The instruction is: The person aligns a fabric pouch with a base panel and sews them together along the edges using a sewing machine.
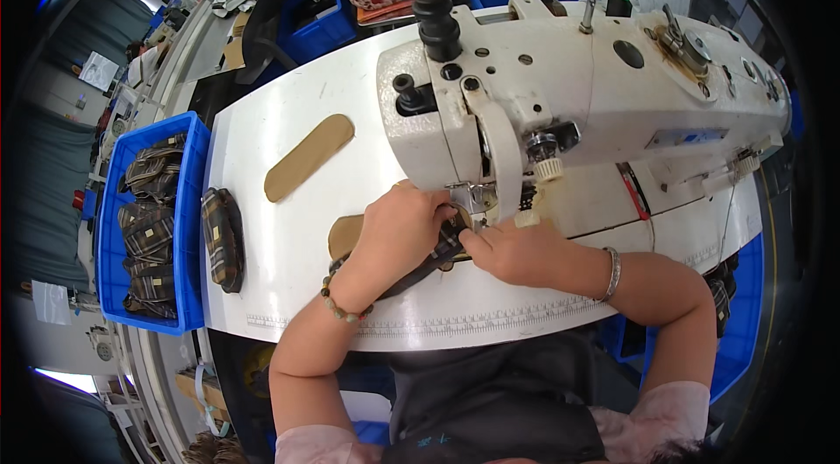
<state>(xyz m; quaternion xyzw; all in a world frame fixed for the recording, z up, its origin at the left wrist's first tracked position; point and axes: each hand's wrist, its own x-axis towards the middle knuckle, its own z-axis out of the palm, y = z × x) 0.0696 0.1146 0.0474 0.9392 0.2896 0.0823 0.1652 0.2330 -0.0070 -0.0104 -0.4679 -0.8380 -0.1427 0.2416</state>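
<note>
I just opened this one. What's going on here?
A person sits at a white sewing machine, left hand and right hand both at a dark plaid piece close to the needle area. Their exact grip is partly hidden. A tan piece shows partly behind the left hand; a long tan piece lies apart on the white table. Farther left are a loose plaid item and a blue bin of plaid items.

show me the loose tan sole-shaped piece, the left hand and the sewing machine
Tan sole-shaped piece (309, 158): head view, middle of its face
Left hand (402, 223): head view, its back
Sewing machine (569, 79): head view, its white body
</note>
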